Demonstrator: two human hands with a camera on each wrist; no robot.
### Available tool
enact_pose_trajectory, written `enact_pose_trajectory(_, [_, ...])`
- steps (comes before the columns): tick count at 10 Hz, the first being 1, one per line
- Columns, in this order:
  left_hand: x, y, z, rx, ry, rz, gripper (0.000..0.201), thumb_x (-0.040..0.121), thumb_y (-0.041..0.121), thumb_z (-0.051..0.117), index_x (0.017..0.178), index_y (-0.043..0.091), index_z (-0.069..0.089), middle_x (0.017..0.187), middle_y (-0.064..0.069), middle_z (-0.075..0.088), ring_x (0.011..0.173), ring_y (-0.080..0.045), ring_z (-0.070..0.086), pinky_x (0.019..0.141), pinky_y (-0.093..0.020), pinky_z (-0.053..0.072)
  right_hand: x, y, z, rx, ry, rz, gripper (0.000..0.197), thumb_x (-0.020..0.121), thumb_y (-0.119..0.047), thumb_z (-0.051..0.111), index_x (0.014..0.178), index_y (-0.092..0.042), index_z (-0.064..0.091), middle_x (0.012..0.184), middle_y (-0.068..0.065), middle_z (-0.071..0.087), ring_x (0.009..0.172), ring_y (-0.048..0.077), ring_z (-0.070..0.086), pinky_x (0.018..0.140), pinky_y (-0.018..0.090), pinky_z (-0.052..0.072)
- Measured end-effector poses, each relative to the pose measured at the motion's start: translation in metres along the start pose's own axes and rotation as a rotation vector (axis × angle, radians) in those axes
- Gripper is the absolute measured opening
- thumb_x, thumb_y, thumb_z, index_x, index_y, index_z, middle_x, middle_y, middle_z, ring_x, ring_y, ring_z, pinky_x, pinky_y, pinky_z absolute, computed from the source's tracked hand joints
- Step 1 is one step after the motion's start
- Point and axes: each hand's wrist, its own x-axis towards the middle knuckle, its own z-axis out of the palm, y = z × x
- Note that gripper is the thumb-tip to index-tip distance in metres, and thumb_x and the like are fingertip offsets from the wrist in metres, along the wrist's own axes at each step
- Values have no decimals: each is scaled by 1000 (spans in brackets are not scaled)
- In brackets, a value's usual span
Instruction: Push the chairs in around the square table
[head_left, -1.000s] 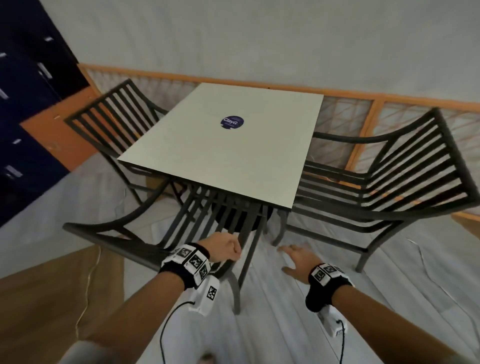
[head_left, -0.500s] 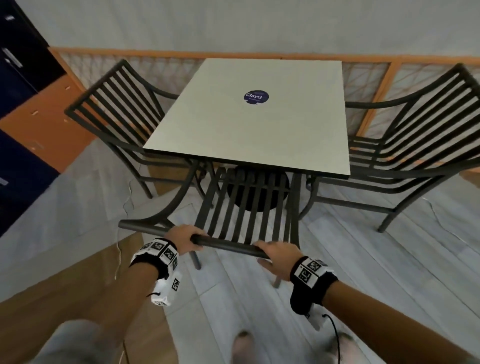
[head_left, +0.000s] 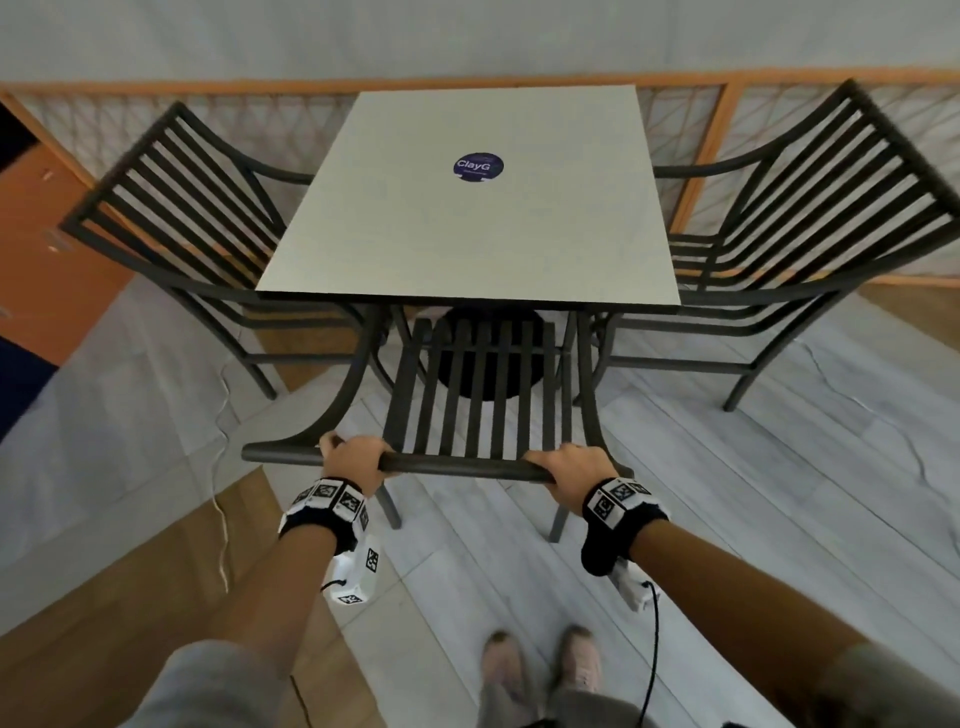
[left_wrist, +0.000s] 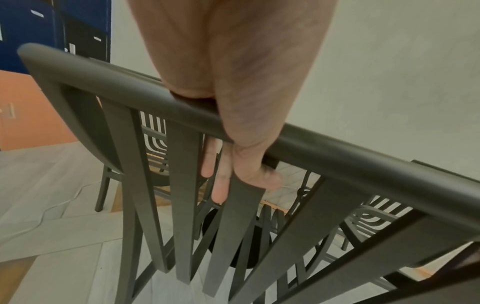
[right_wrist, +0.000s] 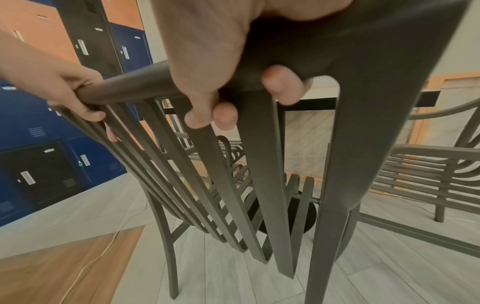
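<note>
A pale square table (head_left: 467, 228) with a round blue sticker stands ahead of me. The near chair (head_left: 483, 395), dark slatted metal, faces the table's front edge with its seat partly under the top. My left hand (head_left: 356, 457) grips the left part of its top rail (left_wrist: 337, 148), fingers curled over it. My right hand (head_left: 566, 467) grips the rail's right end (right_wrist: 311, 67) the same way. A second chair (head_left: 176, 218) stands at the table's left side and a third chair (head_left: 810, 223) at its right side, both close to the top.
A low wood-framed lattice partition (head_left: 696, 135) runs behind the table. Blue and orange lockers (right_wrist: 39, 144) stand to the left. A thin white cable (head_left: 223, 499) trails over the floor at left. My feet (head_left: 540, 665) stand just behind the near chair.
A second ago only my left hand held the rail and my right hung open. My right hand has since taken the rail, and the chair now stands square to the table's front edge.
</note>
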Motion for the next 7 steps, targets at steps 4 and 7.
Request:
enact_pose_trajectory(4, [-10, 19, -13, -111, -26, -11, 16, 90, 33, 57, 83, 26, 69, 82, 6, 61, 98, -21, 61, 117, -60, 8, -2, 8, -9, -16, -17, -9, 25, 93, -23, 43, 113, -37, 50, 74, -3, 56, 71, 19, 54, 65, 33, 45])
enact_pose_trajectory(7, [-23, 3, 6, -157, 77, 81, 49, 82, 41, 66, 129, 35, 54, 132, 8, 57, 132, -15, 45, 119, -58, 3, -15, 12, -9, 148, 26, -19, 40, 85, -40, 58, 122, -42, 43, 114, -4, 52, 105, 18, 48, 86, 41, 51])
